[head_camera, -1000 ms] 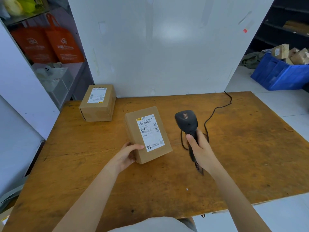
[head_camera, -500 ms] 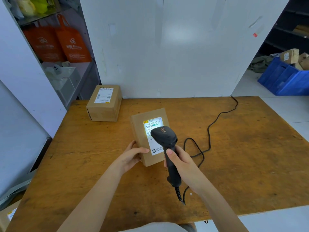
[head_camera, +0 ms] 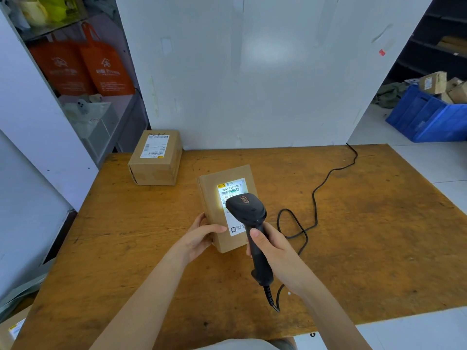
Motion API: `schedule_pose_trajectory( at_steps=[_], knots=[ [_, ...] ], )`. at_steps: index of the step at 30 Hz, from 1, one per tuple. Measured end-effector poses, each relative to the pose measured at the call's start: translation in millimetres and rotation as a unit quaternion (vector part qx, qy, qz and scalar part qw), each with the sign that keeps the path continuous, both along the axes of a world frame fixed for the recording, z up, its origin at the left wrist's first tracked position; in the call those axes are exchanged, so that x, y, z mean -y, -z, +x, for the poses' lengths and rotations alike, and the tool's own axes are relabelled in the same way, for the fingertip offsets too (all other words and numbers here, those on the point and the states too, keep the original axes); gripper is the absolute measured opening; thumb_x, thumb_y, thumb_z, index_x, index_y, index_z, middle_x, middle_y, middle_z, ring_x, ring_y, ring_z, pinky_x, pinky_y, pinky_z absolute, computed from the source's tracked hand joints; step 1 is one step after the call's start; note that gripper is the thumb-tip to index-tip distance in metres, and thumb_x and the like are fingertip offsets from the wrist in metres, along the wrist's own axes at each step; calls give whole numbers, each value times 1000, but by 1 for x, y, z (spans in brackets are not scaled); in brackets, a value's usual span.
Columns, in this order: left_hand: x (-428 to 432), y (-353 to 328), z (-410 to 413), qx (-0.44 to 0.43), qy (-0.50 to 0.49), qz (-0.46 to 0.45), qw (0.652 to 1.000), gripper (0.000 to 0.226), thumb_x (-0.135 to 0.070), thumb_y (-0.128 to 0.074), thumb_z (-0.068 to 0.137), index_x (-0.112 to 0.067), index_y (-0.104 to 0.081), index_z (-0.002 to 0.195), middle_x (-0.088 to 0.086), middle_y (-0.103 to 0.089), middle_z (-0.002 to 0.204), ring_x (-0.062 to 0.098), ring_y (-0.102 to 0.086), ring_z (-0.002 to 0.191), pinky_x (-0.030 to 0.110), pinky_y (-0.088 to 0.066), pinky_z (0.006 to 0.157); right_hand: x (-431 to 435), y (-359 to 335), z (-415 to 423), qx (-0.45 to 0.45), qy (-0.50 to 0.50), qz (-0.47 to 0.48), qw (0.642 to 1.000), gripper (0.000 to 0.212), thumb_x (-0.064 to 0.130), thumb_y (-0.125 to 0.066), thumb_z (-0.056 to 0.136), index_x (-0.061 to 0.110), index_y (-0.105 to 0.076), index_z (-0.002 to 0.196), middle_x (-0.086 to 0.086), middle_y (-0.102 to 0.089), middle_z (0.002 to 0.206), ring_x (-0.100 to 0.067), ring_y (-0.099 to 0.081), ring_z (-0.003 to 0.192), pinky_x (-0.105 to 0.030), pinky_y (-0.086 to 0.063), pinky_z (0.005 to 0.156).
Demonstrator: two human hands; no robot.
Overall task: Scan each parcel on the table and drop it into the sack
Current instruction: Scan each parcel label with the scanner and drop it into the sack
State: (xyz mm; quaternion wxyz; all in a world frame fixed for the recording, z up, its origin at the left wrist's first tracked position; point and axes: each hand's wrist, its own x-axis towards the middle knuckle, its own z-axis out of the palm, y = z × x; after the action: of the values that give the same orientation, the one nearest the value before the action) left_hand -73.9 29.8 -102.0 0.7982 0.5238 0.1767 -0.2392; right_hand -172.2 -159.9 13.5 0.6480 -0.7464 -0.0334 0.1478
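Views: one, head-worn, wide-angle.
Position: placed above the near edge of the table (head_camera: 379,248).
Facing: pointed forward and down, toward the white wall (head_camera: 252,84).
Range: close; left hand (head_camera: 199,236) and right hand (head_camera: 275,248) are framed mid-picture, forearms cut off at bottom.

**Parcel under the scanner's light**

We see a brown cardboard parcel (head_camera: 210,198) mid-bench (head_camera: 366,236), its white label lit by the black corded scanner (head_camera: 246,210) just above it. A second parcel (head_camera: 155,170) sits at the far left corner.

Orange bags (head_camera: 106,69) on left shelf (head_camera: 123,103); blue crate (head_camera: 427,120) holding cardboard boxes (head_camera: 433,83), far right.
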Motion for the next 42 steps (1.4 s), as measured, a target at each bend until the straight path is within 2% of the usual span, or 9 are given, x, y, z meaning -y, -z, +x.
schedule_pose_trajectory(
  at_steps=[11, 14, 18, 27, 31, 33, 36, 39, 42],
  knots=[
    [-3, 1, 1, -3, 10, -6, 1000, 106, 3, -83, 59, -25, -30, 146, 5, -60, 127, 25, -57, 115, 39, -53, 82, 10, 22, 5, 41, 72, -32, 996, 24, 40, -57, 92, 31, -54, 114, 14, -67, 89, 1, -62, 84, -18, -49, 72],
    [-10, 1, 2, -6, -2, -9, 1000, 106, 6, -82, 61, -24, -29, 148, 5, -60, 129, 25, -56, 117, 40, -53, 86, 26, 47, 24, 86, 193, -191, 959, 43, 29, -66, 88, 22, -48, 127, 10, -56, 117, -4, -55, 102, -17, -42, 80],
    [-17, 0, 0, -4, -12, -11, 1000, 101, 5, -82, 62, -23, -33, 146, 3, -63, 124, 23, -59, 112, 38, -53, 81, 53, 87, 44, 33, 199, -357, 912, 57, 28, -66, 89, 5, -41, 134, -12, -49, 128, -23, -51, 111, -29, -43, 85],
    [-32, -3, -16, 3, -15, -3, 1000, 111, -1, -85, 54, -24, -30, 147, 4, -60, 129, 25, -56, 117, 44, -52, 91, 53, 122, 54, -28, 123, -544, 829, 58, 39, -60, 91, 12, -36, 136, -9, -44, 136, -31, -43, 125, -45, -51, 91],
    [-41, -3, -28, 2, -26, 2, 1000, 113, -3, -85, 53, -27, -29, 148, 4, -60, 128, 25, -56, 117, 51, -46, 102, 37, 108, 51, -28, 142, -612, 778, 65, 35, -61, 90, 14, -28, 141, -8, -36, 143, -32, -33, 132, -53, -42, 99],
    [-48, -3, -34, -2, -39, 1, 999, 114, -3, -85, 52, -28, -29, 148, 4, -61, 127, 26, -56, 117, 52, -46, 102, 24, 100, 52, 72, 161, -579, 796, 65, 24, -58, 90, 15, -28, 146, -10, -36, 146, -33, -32, 133, -51, -36, 104],
    [-61, -8, -45, -9, -73, -10, 997, 113, -3, -85, 53, -29, -29, 148, 6, -62, 126, 26, -57, 116, 48, -50, 96, -5, 84, 63, 187, 86, -361, 910, 50, 20, -44, 99, 20, -32, 148, -5, -37, 151, -26, -32, 139, -43, -30, 111],
    [-77, -17, -59, -7, -118, -32, 992, 104, -2, -83, 60, -28, -33, 147, 5, -63, 125, 26, -58, 115, 45, -53, 91, -49, 69, 73, 121, -2, -199, 972, 49, 34, -41, 101, 22, -33, 148, 3, -39, 151, -15, -37, 137, -39, -32, 115],
    [-99, -28, -76, 8, -178, -44, 983, 90, -7, -83, 64, -33, -43, 140, 2, -67, 121, 24, -58, 114, 41, -55, 88, -90, 64, 75, 112, -49, -150, 981, 54, 39, -48, 98, 24, -33, 147, 10, -46, 143, -5, -43, 126, -23, -37, 102]
  ],
)
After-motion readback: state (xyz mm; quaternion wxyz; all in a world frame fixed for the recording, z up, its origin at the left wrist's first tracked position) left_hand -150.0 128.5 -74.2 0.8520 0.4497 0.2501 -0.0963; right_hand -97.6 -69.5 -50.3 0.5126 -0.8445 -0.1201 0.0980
